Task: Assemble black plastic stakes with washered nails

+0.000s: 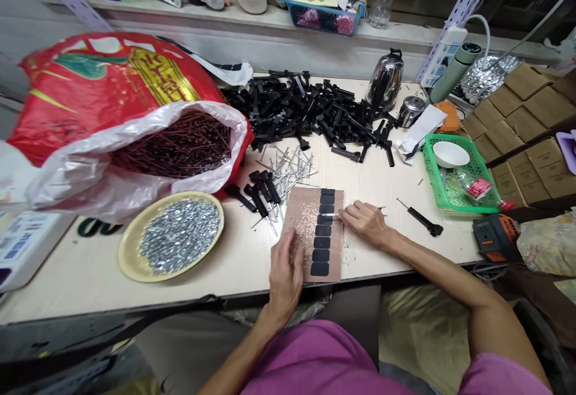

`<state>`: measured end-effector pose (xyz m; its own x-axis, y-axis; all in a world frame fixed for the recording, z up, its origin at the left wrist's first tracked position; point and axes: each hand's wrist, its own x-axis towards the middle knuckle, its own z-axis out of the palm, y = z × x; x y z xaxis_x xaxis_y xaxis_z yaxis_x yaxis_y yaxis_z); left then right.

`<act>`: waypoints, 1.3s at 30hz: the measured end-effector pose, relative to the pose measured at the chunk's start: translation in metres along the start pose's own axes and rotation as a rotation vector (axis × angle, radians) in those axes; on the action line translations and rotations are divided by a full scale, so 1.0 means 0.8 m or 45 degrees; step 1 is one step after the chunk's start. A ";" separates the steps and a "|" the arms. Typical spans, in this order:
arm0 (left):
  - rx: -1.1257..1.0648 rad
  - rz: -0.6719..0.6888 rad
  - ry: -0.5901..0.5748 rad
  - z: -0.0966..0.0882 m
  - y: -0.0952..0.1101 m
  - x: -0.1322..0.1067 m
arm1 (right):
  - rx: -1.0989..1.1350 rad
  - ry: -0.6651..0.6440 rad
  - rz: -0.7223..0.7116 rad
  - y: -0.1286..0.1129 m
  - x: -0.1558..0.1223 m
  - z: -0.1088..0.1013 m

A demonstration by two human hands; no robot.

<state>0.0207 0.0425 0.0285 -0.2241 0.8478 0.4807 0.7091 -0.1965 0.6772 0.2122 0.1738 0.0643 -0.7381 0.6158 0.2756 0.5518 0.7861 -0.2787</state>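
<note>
A brown board (333, 272) lies near the table's front edge, with a column of black rounded patches (321, 242) and pale specks beside them. My left hand (287, 270) rests on its left side, fingers stretched out and holding nothing visible. At the right edge, my right hand (365, 224) is closed in a pinch on a thin metal rod (332, 215), whose silvery end lies over one patch. Behind the board are loose metal pins (292, 170) and several black-handled pieces with metal shafts (257, 194). Another black-handled piece (422, 218) lies to the right.
At left stand a yellow bowl of small metal parts (180, 236) and a red sack (121, 101) of dark thin rods. A heap of black plastic pieces (306, 107) spreads behind. A green basket (459, 208), a power tool (497, 236) and cardboard boxes (524, 173) are at right.
</note>
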 end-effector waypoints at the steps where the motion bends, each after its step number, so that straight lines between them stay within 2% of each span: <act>1: -0.047 0.154 -0.061 -0.015 0.002 -0.011 | 0.172 -0.015 0.047 -0.021 -0.010 -0.009; 3: -0.184 0.446 -0.261 -0.051 0.005 -0.040 | 0.651 -0.189 0.205 -0.068 -0.035 -0.023; 4: -0.240 0.531 -0.361 -0.071 0.005 -0.057 | 0.953 -0.392 0.329 -0.091 -0.049 -0.027; 6: -0.245 0.545 -0.459 -0.111 0.000 -0.088 | 1.525 -0.909 0.731 -0.128 -0.074 -0.022; 7: -0.205 0.512 -0.449 -0.130 -0.004 -0.100 | 1.727 -1.129 0.984 -0.141 -0.083 -0.012; 8: -0.151 0.480 -0.414 -0.148 -0.010 -0.108 | 1.864 -1.283 1.242 -0.150 -0.088 0.003; 9: -0.093 0.464 -0.357 -0.165 -0.016 -0.110 | 1.963 -1.353 1.478 -0.155 -0.089 0.020; 10: -0.035 0.466 -0.293 -0.182 -0.023 -0.108 | 2.060 -1.346 1.673 -0.157 -0.087 0.040; 12: 0.110 0.474 -0.122 -0.214 -0.035 -0.088 | 2.253 -1.164 1.935 -0.157 -0.075 0.074; 14: 0.317 0.378 0.076 -0.242 -0.042 -0.053 | 2.392 -0.934 2.053 -0.157 -0.064 0.092; 15: 0.423 0.307 0.160 -0.253 -0.044 -0.033 | 2.432 -0.866 2.061 -0.159 -0.061 0.093; 16: 0.518 0.239 0.195 -0.260 -0.046 -0.012 | 2.465 -0.863 2.028 -0.163 -0.060 0.089; 17: 0.594 0.223 0.189 -0.262 -0.048 0.010 | 2.496 -0.942 1.942 -0.167 -0.061 0.080; 18: 0.645 0.294 0.116 -0.260 -0.050 0.031 | 2.519 -1.083 1.791 -0.172 -0.060 0.066; 20: 0.682 0.548 -0.021 -0.241 -0.058 0.072 | 2.449 -1.326 1.364 -0.178 -0.050 0.033; 21: 0.693 0.694 -0.117 -0.225 -0.062 0.090 | 2.338 -1.334 1.148 -0.177 -0.039 0.016; 22: 0.715 0.808 -0.243 -0.206 -0.067 0.107 | 2.181 -1.200 0.986 -0.174 -0.024 0.001; 24: 0.793 0.947 -0.539 -0.164 -0.074 0.136 | 1.821 -0.731 0.826 -0.158 0.016 -0.019; 26: 0.865 1.010 -0.784 -0.126 -0.078 0.158 | 1.512 -0.311 0.761 -0.134 0.057 -0.024; 28: 0.907 1.058 -0.936 -0.098 -0.081 0.172 | 1.240 -0.025 0.653 -0.111 0.088 -0.016; 31: 0.865 1.129 -1.059 -0.076 -0.087 0.182 | 0.870 0.205 0.372 -0.089 0.109 0.005; 33: 0.778 1.159 -1.113 -0.069 -0.094 0.184 | 0.733 0.263 0.228 -0.083 0.110 0.016; 35: 0.657 1.141 -1.145 -0.068 -0.101 0.187 | 0.686 0.303 0.187 -0.080 0.107 0.021; 37: 0.463 1.045 -1.117 -0.072 -0.105 0.194 | 0.677 0.371 0.207 -0.078 0.108 0.022; 39: 0.184 0.849 -0.941 -0.083 -0.100 0.202 | 0.687 0.448 0.221 -0.079 0.117 0.021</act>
<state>-0.1167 0.1629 0.0888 0.6846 0.6891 0.2376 0.6237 -0.7225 0.2985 0.1020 0.1806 0.0922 -0.4351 0.7834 0.4438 0.3120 0.5936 -0.7418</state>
